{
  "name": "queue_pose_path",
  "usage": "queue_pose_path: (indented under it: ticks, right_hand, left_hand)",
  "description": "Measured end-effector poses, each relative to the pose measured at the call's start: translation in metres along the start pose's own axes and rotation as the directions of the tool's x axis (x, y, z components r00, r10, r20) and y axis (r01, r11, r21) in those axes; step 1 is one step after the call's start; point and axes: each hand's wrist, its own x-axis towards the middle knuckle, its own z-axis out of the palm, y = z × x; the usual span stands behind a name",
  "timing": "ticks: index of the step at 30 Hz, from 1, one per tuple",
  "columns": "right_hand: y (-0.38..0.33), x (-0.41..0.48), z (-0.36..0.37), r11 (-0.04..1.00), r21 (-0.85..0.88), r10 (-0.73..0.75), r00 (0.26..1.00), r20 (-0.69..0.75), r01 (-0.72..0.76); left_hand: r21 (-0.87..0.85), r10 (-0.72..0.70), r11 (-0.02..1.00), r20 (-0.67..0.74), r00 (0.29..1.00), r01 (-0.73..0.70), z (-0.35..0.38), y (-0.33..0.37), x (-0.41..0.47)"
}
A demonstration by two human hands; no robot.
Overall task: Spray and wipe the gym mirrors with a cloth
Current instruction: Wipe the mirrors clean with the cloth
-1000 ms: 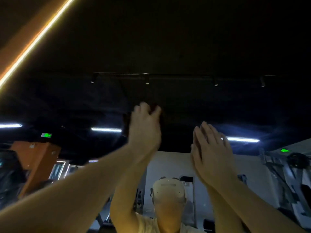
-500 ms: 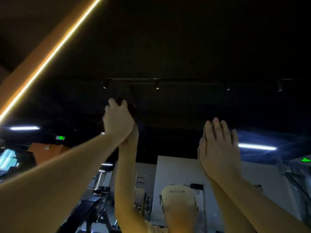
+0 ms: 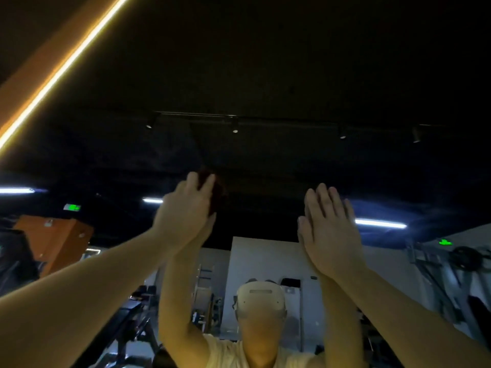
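Wiping is judged under way: a dark cloth (image 3: pixel 217 191) is gripped against the mirror (image 3: pixel 260 256) at frame centre by the left hand (image 3: pixel 186 211). The right hand (image 3: pixel 329 229) is laid flat, fingers straight. The remaining area cannot be told.

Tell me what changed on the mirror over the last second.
The left hand, holding the dark cloth, swept left across the mirror, then came back slightly right. Its grip on the dark cloth held throughout. The right hand stayed flat against the mirror, fingers straight.
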Motion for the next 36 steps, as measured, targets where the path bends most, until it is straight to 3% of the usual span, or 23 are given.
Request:
queue_pose_path:
  ticks: [4, 9, 18, 23, 26, 30, 32, 34, 36]
  right_hand:
    - [0.03, -0.016, -0.008, 0.996, -0.04, -0.079, 0.996, 0.035, 0.081]
    - [0.088, -0.014, -0.02, 0.994, -0.076, 0.075, 0.997, -0.021, -0.077]
    - [0.109, -0.013, 0.0, 0.995, -0.027, 0.095, 0.995, -0.022, -0.095]
    - [0.109, -0.021, 0.001, 0.997, -0.015, 0.077, 0.996, -0.034, -0.078]
    - [0.108, -0.023, 0.0, 0.997, 0.007, 0.077, 0.997, -0.026, -0.077]
    - [0.108, -0.023, -0.002, 0.997, 0.02, 0.071, 0.997, -0.02, -0.071]
    - [0.108, -0.024, -0.003, 0.997, 0.022, 0.069, 0.998, -0.01, -0.069]
    - [0.109, -0.025, -0.002, 0.998, 0.015, 0.061, 0.998, -0.006, -0.061]
    - [0.11, -0.026, -0.001, 0.999, 0.012, 0.052, 0.999, -0.013, -0.052]
  left_hand:
    - [-0.151, -0.075, 0.987, -0.094, 0.993, 0.06, 0.003, 0.009, 0.005]
    - [-0.234, -0.128, 0.969, -0.185, 0.974, 0.083, 0.011, 0.032, 0.028]
    - [-0.275, -0.206, 0.948, -0.135, 0.969, 0.163, -0.003, 0.127, 0.097]
    - [-0.338, 0.039, 0.936, -0.173, 0.984, -0.096, -0.001, 0.19, 0.047]
    - [-0.293, 0.242, 0.917, -0.134, 0.961, -0.272, 0.006, 0.189, -0.011]
    - [-0.057, 0.542, 0.835, -0.082, 0.837, -0.547, 0.004, 0.149, -0.004]
    - [0.035, 0.606, 0.796, -0.044, 0.795, -0.605, -0.002, 0.134, 0.028]
    - [-0.003, 0.465, 0.885, -0.026, 0.885, -0.465, -0.009, 0.127, 0.067]
    - [-0.064, 0.143, 0.987, -0.045, 0.989, -0.146, -0.011, 0.127, 0.099]
